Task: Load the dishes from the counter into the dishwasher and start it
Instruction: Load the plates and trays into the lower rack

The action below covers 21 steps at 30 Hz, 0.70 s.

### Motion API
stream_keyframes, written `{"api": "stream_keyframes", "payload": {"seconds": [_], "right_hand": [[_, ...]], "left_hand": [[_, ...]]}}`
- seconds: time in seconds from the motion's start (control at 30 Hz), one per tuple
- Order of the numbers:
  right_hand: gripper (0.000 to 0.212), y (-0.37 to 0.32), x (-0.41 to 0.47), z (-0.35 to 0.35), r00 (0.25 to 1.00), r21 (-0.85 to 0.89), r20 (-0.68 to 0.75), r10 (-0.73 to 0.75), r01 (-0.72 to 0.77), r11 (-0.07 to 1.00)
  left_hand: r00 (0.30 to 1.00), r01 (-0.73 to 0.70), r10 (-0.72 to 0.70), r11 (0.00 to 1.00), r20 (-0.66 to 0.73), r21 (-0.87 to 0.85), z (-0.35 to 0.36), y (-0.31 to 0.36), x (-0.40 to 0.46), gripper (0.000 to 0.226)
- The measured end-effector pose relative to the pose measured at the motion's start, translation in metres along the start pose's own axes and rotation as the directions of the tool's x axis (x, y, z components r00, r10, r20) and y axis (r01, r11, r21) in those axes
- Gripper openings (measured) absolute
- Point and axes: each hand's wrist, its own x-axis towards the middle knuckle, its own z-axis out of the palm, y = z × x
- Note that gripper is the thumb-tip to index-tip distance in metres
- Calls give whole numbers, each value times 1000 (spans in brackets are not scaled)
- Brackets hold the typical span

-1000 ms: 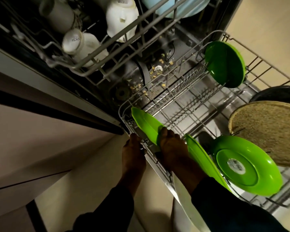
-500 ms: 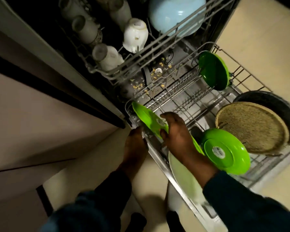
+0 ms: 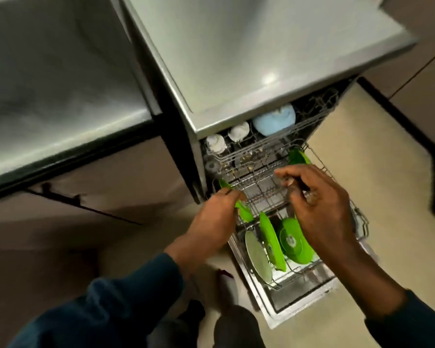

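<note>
Steel, brushed and dully reflective, fills the top of the frame: the counter (image 3: 60,71) at upper left and the flat dishwasher (image 3: 249,59) top beside it at upper centre. Below its open front the wire lower rack (image 3: 261,194) is pulled out over the pale floor, a grid of thin metal tines. The left hand (image 3: 211,222), at centre, has its fingers curled onto a glossy green plate (image 3: 244,212) standing on edge at the rack's left side; how much of the plate it actually grips is hidden behind the knuckles. The right hand (image 3: 319,204), at right of centre, hovers over the rack with fingers loosely bent and spread, holding nothing visible. Lower in the rack stand a pale grey disc-shaped plate (image 3: 257,257), a second green plate (image 3: 271,242) seen edge-on, and a round green dish (image 3: 294,244) showing its ringed underside with a small label. Another green plate (image 3: 298,156) peeks out at the rack's far corner. In the upper rack sit two white cups (image 3: 239,130) upside down and a rounded pale blue bowl (image 3: 274,120), all blurred. Dark blue sleeves (image 3: 110,302) are cut off at the bottom edge.
</note>
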Motion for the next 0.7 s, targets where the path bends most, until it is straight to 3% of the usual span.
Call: {"api": "stream_keyframes", "payload": {"seconds": [0.27,0.47,0.7], "right_hand": [[22,-140,34,-35,946,99,52,-320,314,944],[27,-219,51,-3,878,235,164,-450,409,882],[28,-317,74,101,685,239,298,-664,620,747]], "left_hand": [[970,-79,102,991,-220,111,-144,46,-62,29],[895,87,-13,985,-447,147,-218,18,-106,28],[737,310,-207,950,-643,49,-308,-69,-184,29]]}}
